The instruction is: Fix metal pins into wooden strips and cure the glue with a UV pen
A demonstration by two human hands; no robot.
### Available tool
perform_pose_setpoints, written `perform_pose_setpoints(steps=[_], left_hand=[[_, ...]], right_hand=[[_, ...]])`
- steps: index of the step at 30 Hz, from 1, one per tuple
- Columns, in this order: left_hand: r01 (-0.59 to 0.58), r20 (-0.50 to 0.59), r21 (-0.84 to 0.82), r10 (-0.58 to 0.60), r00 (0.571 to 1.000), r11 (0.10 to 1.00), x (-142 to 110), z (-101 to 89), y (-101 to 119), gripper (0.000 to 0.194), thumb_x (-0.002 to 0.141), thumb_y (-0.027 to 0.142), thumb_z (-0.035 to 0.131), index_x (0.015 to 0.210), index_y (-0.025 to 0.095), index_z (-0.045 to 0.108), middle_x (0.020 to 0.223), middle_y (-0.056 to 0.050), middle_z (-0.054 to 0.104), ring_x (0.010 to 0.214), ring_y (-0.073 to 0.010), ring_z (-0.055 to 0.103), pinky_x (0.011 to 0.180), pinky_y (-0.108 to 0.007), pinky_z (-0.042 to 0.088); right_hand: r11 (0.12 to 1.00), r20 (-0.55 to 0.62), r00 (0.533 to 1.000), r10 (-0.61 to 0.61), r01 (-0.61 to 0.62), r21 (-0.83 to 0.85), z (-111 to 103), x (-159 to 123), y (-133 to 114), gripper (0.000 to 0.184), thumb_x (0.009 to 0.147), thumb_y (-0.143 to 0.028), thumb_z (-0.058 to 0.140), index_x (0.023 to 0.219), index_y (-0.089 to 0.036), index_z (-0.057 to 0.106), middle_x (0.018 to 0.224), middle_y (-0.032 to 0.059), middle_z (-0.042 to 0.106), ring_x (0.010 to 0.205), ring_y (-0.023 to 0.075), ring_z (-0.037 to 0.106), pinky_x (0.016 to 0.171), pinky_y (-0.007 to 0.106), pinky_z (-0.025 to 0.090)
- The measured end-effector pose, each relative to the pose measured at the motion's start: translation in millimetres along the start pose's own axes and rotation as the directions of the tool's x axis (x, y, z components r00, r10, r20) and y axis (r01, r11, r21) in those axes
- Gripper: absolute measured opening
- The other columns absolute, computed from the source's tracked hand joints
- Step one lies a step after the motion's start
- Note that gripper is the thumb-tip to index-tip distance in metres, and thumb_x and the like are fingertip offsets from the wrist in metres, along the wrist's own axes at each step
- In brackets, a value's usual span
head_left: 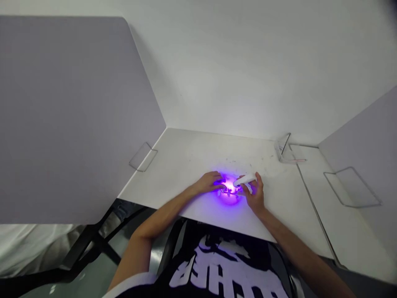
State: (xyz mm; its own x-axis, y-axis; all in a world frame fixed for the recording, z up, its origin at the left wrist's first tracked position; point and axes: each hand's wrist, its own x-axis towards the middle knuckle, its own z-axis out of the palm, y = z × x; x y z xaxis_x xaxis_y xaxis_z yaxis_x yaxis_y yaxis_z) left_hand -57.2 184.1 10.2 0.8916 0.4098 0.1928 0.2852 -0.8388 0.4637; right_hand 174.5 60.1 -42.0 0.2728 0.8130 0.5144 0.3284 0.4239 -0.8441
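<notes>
Head view: both forearms come in over the near edge of the white counter point(186, 151), and the hands meet around a patch of violet glare, apparently so that one can steady while the other directs light. The right hand point(256, 198) grasps a slim white lamp point(247, 179) between its fingers, tilted with its tip to the left and down; that angle seems meant to keep the beam on the work and the hand out of its path. Just below the tip, on or close to the counter, lies a small piece point(229, 191), its shape largely washed out by the glow. The left hand point(209, 182) lies low, its fingers bent in at the piece's left side, likely to keep it from sliding; whether they pinch it or only touch it, I cannot tell through the glare. Well apart, toward the far right, a clear box point(283, 153) with thin sticks stands near the back wall, perhaps put there to leave elbow room.
</notes>
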Motion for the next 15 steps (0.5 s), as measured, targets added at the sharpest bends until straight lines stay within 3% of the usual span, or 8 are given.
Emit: perform_pose_setpoints(steps=[7,15], left_hand=[[0.042,-0.078,0.116,-0.033,0.996,0.992,-3.1,10.4,-9.6,0.037,0.108,0.041,0.049,0.097,0.015,0.074,0.094,-0.007,0.071,0.087,-0.0157,0.062,0.075,-0.025,0.045],[-0.004,-0.037,0.143,0.009,0.999,0.990,-4.1,17.4,-16.9,0.025,0.103,0.035,0.060,0.088,0.018,0.072,0.090,-0.004,0.070,0.086,-0.0146,0.060,0.075,-0.024,0.043]], right_hand=[[0.999,0.014,0.999,0.032,-0.032,0.018,7.2,-1.7,-1.3,0.049,0.099,-0.048,0.059,0.132,-0.012,0.057,0.121,0.0094,0.062,0.109,0.0137,0.063,0.093,0.033,0.061],[0.997,0.025,0.997,0.079,-0.079,0.021,10.3,-1.9,1.7,0.050,0.098,-0.047,0.060,0.134,-0.013,0.055,0.122,0.0096,0.062,0.108,0.0136,0.063,0.092,0.032,0.061]])
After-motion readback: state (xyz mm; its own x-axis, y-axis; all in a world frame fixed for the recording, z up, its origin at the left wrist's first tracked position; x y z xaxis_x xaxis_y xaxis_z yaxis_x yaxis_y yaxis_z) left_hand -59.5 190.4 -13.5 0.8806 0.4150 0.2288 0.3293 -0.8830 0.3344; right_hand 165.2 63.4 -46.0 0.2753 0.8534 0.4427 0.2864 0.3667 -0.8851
